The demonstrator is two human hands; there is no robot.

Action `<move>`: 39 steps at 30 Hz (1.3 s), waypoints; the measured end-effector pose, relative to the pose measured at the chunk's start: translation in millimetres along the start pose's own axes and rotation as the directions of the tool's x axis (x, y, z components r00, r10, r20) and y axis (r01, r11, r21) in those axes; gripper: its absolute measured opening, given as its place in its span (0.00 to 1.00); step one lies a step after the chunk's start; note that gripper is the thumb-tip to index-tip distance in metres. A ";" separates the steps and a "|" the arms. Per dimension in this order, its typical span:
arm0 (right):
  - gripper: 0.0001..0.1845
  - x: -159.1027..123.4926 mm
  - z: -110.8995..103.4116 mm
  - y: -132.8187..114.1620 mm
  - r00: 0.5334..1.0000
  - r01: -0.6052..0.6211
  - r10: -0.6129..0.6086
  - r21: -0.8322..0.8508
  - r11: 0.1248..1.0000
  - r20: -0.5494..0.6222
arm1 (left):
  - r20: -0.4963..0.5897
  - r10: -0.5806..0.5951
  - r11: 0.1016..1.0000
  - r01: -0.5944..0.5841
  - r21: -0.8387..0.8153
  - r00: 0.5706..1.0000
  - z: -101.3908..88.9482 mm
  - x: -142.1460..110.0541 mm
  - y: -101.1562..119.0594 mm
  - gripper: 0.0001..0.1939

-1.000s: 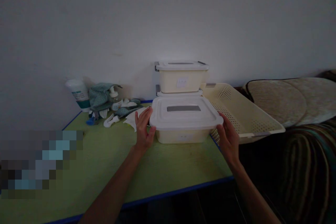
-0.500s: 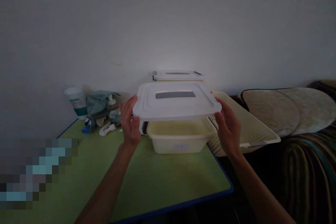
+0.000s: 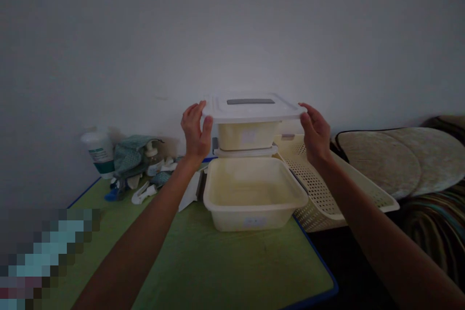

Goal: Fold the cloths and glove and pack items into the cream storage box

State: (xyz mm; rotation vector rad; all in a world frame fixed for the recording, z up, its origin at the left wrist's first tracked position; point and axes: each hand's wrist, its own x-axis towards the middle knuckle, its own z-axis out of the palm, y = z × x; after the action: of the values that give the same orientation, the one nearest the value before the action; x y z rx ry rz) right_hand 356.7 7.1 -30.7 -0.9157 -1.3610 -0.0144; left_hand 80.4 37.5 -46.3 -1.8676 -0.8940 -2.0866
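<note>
Both hands (image 3: 196,136) high, holding lid (image 3: 250,111), seemingly level

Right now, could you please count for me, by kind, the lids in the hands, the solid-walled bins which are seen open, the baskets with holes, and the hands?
Held lid: 1
Open bin: 1
Perforated basket: 1
Hands, left hand and right hand: 2
Total: 5

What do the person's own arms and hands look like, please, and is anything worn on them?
The left hand and the right hand are bare, without gloves. The left forearm and right forearm are slender and taper toward the wrists; no sleeve, watch or bracelet shows. The picture is too dim to rule out rings.
</note>
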 end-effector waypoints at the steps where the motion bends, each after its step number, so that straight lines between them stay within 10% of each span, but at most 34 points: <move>1: 0.25 4.6 2.0 6.2 1.000 0.000 0.000 -0.003 1.000 0.002 | 0.016 -0.019 1.000 0.019 0.007 1.000 5.3 1.2 -4.8 0.35; 14: 0.27 13.3 27.0 59.1 0.994 -0.113 0.112 0.069 0.991 0.013 | 0.150 -0.066 0.995 0.054 0.082 0.986 35.0 -6.9 -47.0 0.37; 39: 0.22 27.1 37.4 85.3 0.995 -0.061 0.066 -0.066 0.996 0.069 | 0.166 -0.212 0.956 0.240 -0.167 0.963 56.5 -5.2 -71.1 0.40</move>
State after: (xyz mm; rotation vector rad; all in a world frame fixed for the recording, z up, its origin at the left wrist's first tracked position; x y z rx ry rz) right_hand 376.1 98.3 -57.5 -1.0209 -1.4037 0.0239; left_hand 91.0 124.3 -71.6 -2.1274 -1.0227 -2.2581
